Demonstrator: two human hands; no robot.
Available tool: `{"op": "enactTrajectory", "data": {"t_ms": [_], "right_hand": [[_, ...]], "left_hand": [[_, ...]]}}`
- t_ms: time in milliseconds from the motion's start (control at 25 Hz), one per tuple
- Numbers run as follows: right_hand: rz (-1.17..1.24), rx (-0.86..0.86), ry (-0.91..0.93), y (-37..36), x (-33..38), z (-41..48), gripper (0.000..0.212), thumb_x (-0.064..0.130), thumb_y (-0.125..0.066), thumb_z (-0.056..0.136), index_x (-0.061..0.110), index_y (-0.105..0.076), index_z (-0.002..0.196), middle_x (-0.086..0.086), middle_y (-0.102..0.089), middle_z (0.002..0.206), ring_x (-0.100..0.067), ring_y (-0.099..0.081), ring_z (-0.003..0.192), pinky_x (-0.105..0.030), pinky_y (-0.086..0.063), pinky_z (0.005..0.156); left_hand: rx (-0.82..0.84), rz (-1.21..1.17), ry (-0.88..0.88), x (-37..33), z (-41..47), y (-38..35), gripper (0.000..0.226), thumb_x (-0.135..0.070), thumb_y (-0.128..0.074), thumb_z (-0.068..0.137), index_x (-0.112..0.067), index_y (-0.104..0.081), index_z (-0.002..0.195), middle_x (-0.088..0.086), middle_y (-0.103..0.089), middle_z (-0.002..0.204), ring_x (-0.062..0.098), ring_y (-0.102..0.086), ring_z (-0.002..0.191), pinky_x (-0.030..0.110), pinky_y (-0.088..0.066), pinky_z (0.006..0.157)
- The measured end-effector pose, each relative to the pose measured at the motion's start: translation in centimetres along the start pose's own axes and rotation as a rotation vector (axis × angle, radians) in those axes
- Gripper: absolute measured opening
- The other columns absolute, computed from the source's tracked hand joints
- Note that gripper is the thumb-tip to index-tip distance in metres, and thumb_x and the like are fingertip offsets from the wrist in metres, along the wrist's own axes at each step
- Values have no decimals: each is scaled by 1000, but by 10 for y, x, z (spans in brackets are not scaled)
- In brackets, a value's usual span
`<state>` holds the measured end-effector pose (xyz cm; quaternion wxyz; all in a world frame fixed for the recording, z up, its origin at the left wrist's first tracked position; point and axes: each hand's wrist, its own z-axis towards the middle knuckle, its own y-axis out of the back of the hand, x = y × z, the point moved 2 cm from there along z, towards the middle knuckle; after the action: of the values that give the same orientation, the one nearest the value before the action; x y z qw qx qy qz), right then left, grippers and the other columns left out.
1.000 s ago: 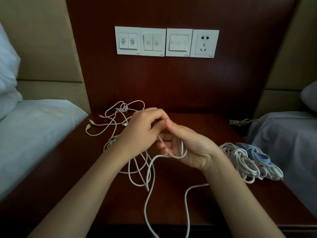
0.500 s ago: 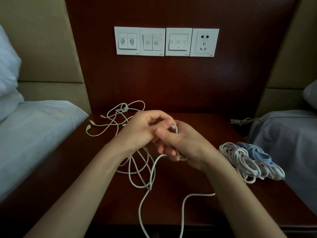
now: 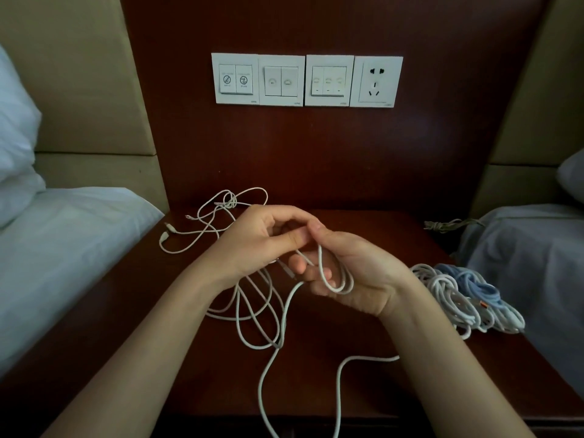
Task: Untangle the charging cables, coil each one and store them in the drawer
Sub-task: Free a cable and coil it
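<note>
While the tangle (image 3: 221,216) is lying at the surface's (image 3: 373,403) far left, the left hand (image 3: 252,245) is pinching the cable (image 3: 369,358) just beside the right hand (image 3: 354,273), which is curling round its first loops. Its free length is running near-to-far below both hands, closer to the left hand, which is probably feeding next. Finished coils (image 3: 455,295) are sitting far right.

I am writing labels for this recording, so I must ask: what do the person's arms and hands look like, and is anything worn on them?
The left forearm and the right forearm are bare as far as the picture's edge; no sleeves show. The left hand and the right hand wear no gloves. No ring, watch or bracelet shows on the visible fingers and wrists.
</note>
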<state>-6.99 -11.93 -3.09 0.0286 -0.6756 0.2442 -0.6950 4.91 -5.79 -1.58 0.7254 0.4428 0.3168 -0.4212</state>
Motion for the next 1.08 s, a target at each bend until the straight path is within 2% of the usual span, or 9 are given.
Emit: {"op": "enactTrajectory", "data": {"t_ms": [160,320,440,560,640,720,840,960,1080], "right_hand": [[72,30,-12,-5,-2,-4,39,32,-45,81,-2,-57,98,-9,-67,70,-12,-65,55,-27,-57,50],[-6,3,29,-3,0,-3,26,23,-45,88,4,-49,105,-1,-48,60,-1,-33,39,-12,-31,34],[-309,-92,88,2,3,-5,17,19,-51,90,10,-53,104,5,-36,57,-1,-27,43,-13,-23,38],[-490,-211,134,3,6,-5,13,17,-50,95,9,-61,97,4,-35,53,-2,-28,39,-16,-26,38],[-537,-271,220,6,7,-3,25,22,-45,98,9,-65,88,4,-36,48,-3,-28,35,-19,-27,40],[-512,-348,349,12,10,-2,33,23,-39,100,10,-66,86,2,-39,46,-6,-28,35,-22,-23,42],[-380,-467,464,24,12,0,38,26,-32,102,8,-64,91,2,-49,49,-7,-34,37,-17,-27,39],[-271,-491,501,27,9,4,43,29,-26,103,8,-61,90,2,-57,56,-8,-46,42,-16,-38,46],[-187,-560,488,26,9,3,42,33,-25,102,10,-58,89,-1,-62,60,-11,-59,49,-20,-47,48]], "left_hand": [[20,107,-52,-7,0,5,14,-25,-62,79,-18,-70,89,6,-72,83,15,-69,80,19,-53,73],[-102,362,-41,-3,1,8,2,-22,-69,82,-21,-70,81,-3,-65,57,4,-59,51,17,-45,56],[-311,511,52,5,-1,10,47,-63,-64,65,-16,-60,62,-10,-44,37,4,-41,37,16,-32,45],[-370,470,107,7,1,5,50,-62,-64,67,-14,-57,56,-10,-44,38,3,-38,39,17,-32,44],[-314,212,104,4,4,3,37,-43,-61,84,-11,-61,64,-5,-50,49,1,-43,44,25,-40,46],[-208,53,96,-1,4,1,19,-18,-51,95,-13,-62,81,-3,-53,62,-2,-47,47,16,-41,47],[-91,304,40,6,4,-2,21,-8,-49,95,-23,-58,107,-11,-59,73,-1,-56,62,20,-47,60],[-92,499,2,15,4,-8,29,-14,-46,96,-28,-50,121,-16,-61,71,4,-56,59,28,-46,61],[-118,559,-45,14,3,-9,26,-17,-44,97,-25,-43,122,-15,-63,77,2,-56,59,24,-43,61]]}}
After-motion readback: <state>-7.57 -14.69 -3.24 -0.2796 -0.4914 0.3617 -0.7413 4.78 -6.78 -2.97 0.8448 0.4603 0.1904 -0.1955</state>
